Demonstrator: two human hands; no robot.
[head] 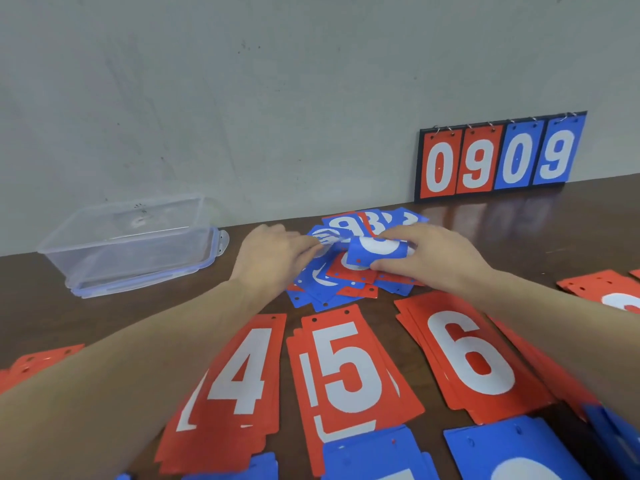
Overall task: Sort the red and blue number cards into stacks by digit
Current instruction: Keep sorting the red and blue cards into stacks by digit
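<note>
- The unsorted pile [349,271] of red and blue number cards lies at the far middle of the counter [145,313], near the wall; both my hands are on it.
- My right hand [429,258] pinches a blue card [375,251], thumb under its near edge, fingers [398,233] over the top; the card bows upward between them, its digit partly curled out of sight.
- My left hand [273,258] reaches into the pile's left side, fingers [308,245] curled at a blue card there; whether they truly grip it I cannot tell.
- The cards look thin, light and springy, glossy enough to slide over each other. I judge an edge pinch near the punched holes best, lifting one at a time so the neighbours don't drag along.
- Both forearms stretch forward over the sorted red stacks: the 4 stack [239,382], 5 stack [349,372] and 6 stack [471,355]. Blue stacks lie nearer me, cropped.
- A clear plastic box [131,244] sits to the left, and a scoreboard [498,157] reading 0909 leans on the wall.
</note>
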